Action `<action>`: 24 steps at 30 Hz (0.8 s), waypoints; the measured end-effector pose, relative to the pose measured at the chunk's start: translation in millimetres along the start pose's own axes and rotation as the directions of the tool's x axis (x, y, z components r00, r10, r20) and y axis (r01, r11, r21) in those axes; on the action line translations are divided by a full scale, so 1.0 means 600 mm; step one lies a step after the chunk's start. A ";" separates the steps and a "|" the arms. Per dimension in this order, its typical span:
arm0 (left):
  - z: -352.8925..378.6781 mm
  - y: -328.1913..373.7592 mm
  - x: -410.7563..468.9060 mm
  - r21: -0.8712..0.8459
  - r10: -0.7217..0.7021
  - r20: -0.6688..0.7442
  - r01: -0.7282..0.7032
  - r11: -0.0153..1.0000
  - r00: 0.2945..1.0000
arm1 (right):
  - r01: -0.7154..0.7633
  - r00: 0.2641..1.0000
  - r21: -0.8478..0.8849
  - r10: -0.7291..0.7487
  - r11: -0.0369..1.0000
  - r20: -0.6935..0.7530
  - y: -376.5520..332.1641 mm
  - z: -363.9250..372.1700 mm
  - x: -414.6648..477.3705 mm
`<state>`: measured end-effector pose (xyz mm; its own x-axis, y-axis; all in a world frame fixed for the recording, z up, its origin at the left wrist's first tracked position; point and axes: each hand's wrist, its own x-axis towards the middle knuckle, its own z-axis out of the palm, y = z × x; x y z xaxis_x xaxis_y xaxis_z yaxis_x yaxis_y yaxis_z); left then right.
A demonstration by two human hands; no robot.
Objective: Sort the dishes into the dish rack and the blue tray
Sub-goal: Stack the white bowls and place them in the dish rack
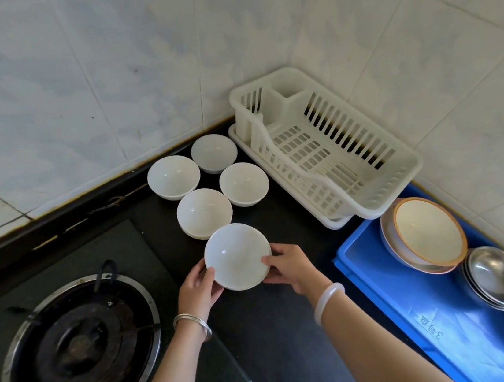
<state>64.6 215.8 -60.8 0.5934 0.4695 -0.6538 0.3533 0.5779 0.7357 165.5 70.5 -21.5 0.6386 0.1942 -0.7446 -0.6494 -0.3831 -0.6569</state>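
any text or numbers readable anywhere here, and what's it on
"3", then two characters too blurred to read: printed on the floor of the blue tray, seen upside down.
No text shows on the held white bowl or the dish rack.

Held a bowl [237, 256] between left hand [198, 289] and right hand [289, 266]. Had four bowls [204, 211] clustered at twelve o'clock of it, dish rack [349, 133] at two, tray [400, 283] at four with dishes [499, 277] lined up inside, burner [78, 342] at eight.
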 end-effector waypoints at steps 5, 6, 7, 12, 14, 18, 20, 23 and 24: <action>0.009 0.018 -0.015 0.008 0.028 -0.002 -0.028 1.000 1.000 | 0.048 0.999 0.014 -0.048 0.999 0.016 0.000 -0.012 -0.007; 0.014 0.026 -0.019 0.007 0.045 0.007 -0.045 0.999 0.999 | 0.063 0.998 0.020 -0.064 0.998 0.022 -0.006 -0.017 -0.010; 0.020 0.036 -0.023 0.006 0.065 0.018 -0.065 0.998 0.998 | 0.083 0.996 0.022 -0.083 0.996 0.025 -0.013 -0.024 -0.014; 0.085 0.110 -0.040 -0.031 0.120 0.107 -0.117 0.993 0.987 | 0.216 0.976 0.060 -0.216 0.975 -0.010 -0.087 -0.076 -0.040; 0.125 0.149 -0.037 -0.023 0.133 0.158 -0.131 0.991 0.978 | 0.249 0.968 0.080 -0.247 0.965 -0.041 -0.130 -0.104 -0.047; 0.225 0.223 -0.007 0.001 0.179 0.216 -0.184 0.983 0.960 | 0.322 0.944 0.116 -0.310 0.939 -0.112 -0.222 -0.164 -0.034; 0.281 0.254 0.019 0.036 0.203 0.223 -0.217 0.976 0.953 | 0.345 0.932 0.111 -0.326 0.932 -0.155 -0.266 -0.195 -0.015; 0.363 0.288 0.067 0.064 0.187 0.258 -0.210 0.976 0.948 | 0.346 0.924 0.101 -0.320 0.933 -0.210 -0.322 -0.237 0.028; 0.388 0.295 0.085 0.080 0.182 0.271 -0.211 0.974 0.945 | 0.340 0.923 0.103 -0.311 0.935 -0.225 -0.337 -0.248 0.046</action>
<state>325.4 186.6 77.2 0.8211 0.3685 -0.4360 0.2769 0.4107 0.8687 375.8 19.0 108.1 0.8847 0.0953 -0.4564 -0.4322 -0.1994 -0.8794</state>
